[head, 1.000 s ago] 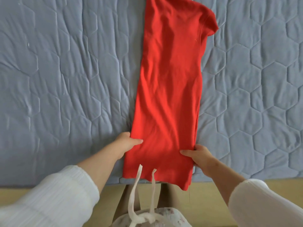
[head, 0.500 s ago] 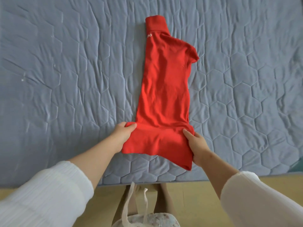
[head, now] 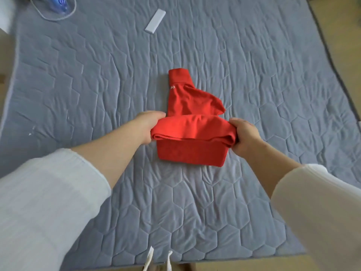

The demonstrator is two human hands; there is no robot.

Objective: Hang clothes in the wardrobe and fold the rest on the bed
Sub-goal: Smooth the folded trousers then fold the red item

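A red knit top (head: 192,154) lay near the middle of the frame on a bed (head: 97,90) covered with a grey-blue quilted spread stitched in hexagon shapes and creased all over. The top was folded into a narrow strip, and its near part was doubled over into a soft, rounded roll across a flat rectangular layer beneath. Its ribbed high collar (head: 178,76) pointed toward the top of the frame, with small white lettering just below it. The left hand (head: 149,125) gripped the left end of the roll, fingers curled around the cloth; the right hand (head: 243,134) held the right end the same way, thumb on top and fingers tucked under. Both forearms came out of loose white ribbed sleeves (head: 48,202) in the lower corners. In the upper middle, a flat, pale rectangular bar (head: 155,20) rested on the spread, well apart from the top. At the upper left a blurred blue object (head: 62,4) sat within a loop of thin grey cord. Two white fabric strings (head: 149,259) showed at the bottom edge.
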